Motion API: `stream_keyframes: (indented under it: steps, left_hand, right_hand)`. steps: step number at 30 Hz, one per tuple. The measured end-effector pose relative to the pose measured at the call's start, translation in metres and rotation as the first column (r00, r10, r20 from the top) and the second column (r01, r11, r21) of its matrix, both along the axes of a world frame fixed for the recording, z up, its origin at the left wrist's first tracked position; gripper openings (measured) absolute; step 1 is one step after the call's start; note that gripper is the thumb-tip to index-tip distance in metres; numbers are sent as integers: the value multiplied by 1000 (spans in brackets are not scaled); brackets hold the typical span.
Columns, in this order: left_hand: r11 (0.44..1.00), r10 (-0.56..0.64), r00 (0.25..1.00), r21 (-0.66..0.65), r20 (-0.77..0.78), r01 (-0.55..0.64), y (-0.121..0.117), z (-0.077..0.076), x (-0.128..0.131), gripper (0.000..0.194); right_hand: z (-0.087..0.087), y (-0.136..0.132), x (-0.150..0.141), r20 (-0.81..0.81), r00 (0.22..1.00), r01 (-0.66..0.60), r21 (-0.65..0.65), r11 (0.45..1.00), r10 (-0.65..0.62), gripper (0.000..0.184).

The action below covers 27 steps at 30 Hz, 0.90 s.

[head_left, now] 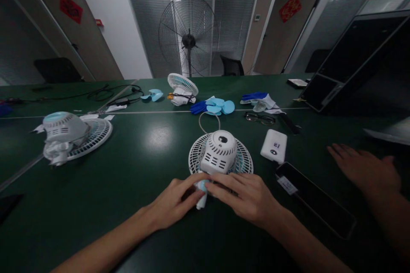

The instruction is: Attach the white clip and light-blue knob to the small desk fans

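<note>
A small white desk fan lies on its round grille, with the back of its motor housing facing up. At its near side, a white clip-like base with a light blue knob sticks out toward me. My left hand grips this part from the left, thumb and fingers bent around it. From the right, my right hand curls over the same part, its fingertips at the knob and its other fingers against the housing's lower edge. My fingers hide some of the joint.
A power bank and a phone lie to the right, near another person's hand. Two other small fans rest left and behind. Blue fan blades, glasses and gloves lie further back.
</note>
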<state>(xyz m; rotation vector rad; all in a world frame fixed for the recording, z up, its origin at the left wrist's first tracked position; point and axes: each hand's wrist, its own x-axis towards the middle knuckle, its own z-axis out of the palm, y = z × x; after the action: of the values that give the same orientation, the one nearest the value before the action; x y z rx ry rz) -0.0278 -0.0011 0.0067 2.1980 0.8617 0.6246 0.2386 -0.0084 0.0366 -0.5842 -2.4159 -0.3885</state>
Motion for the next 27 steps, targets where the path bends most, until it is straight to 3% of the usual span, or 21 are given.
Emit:
stream_keyframes:
  steps: [5,11,16,22,27]
  left_hand:
    - [998,-53,998,24,25,52,1,4,1,42]
    - [1000,-13,1000,-4,-15,13,0,4,1,43]
    - [1000,10,1000,8,13,-10,0,3,1,43]
    - [999,-7,1000,33,0,7,1,1,1,44]
    - [1000,1,999,28,35,-2,1,2,1,42]
  right_hand:
    - [0,3,1,-17,1000,-10,6,1000,10,25]
    - [2,-1,-13,-105,993,46,-9,999,-46,10]
    - [1,-7,-25,-184,975,114,-80,990,-127,9]
    - [-7,-12,-31,-252,958,108,-127,986,-137,12]
    - [-2,-8,-20,-232,967,71,-144,987,-103,9]
